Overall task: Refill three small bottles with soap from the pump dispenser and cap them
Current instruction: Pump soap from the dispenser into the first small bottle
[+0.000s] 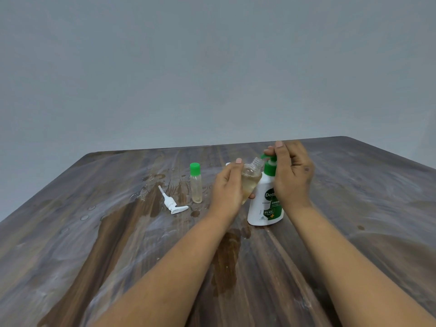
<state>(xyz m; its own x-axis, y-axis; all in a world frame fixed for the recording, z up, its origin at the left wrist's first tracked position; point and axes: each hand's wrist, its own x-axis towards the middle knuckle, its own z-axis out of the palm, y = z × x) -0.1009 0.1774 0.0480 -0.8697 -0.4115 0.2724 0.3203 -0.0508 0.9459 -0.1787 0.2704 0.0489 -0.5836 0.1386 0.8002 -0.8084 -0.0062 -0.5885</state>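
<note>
2 bare forearms enter from the lower edge, uncovered all the way to the frame's bottom; no sleeve edge shows. Left hand point(227, 185) and right hand point(292, 175) both bare: no gloves, rings, watch or bands at the wrists. Nails short, trimmed close, unpainted, plain on the left thumb and on 1 raised right fingertip. 1 small dark smudge or mark on the back of the right hand near the outer edge. Fine hair on the forearms, hard to make out in the soft focus.
</note>
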